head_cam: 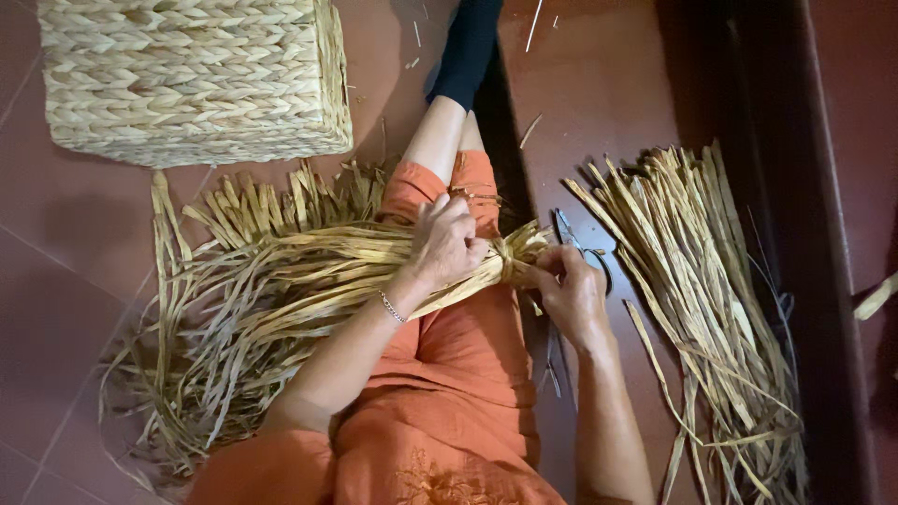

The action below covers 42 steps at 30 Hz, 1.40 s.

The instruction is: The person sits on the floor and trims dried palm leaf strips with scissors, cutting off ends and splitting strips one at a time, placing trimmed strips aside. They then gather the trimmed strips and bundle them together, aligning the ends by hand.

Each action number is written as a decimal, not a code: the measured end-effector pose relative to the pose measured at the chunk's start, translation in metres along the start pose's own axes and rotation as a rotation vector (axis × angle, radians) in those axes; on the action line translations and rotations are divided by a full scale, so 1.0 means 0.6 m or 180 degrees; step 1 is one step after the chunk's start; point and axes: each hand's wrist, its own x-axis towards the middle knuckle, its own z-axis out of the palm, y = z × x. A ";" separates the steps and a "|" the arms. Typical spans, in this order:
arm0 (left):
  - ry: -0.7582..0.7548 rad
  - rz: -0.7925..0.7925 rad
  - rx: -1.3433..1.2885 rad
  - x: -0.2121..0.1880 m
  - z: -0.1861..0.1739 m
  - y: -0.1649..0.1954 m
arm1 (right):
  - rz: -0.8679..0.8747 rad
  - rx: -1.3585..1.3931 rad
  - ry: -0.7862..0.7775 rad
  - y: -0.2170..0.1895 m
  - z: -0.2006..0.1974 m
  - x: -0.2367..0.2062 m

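A thick bundle of dried straw-coloured leaf strips (309, 271) lies across my lap, over my orange trousers, its loose ends fanning out to the left on the floor. My left hand (447, 241) is wrapped around the bundle near its right end. Just to the right, my right hand (566, 285) pinches the tied end of the bundle (514, 257), where a strip is wound around it. A thin bracelet sits on my left wrist.
A woven straw basket (192, 79) stands on the reddish tiled floor at the upper left. A second heap of dried strips (702, 290) lies to the right. Scissors (572, 234) lie on the floor beside my right hand. A dark step edge runs along the right.
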 end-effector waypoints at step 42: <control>-0.2156 -0.0840 -0.0766 -0.016 -0.216 0.051 | 0.0164 0.5447 0.0113 -0.098 0.035 0.073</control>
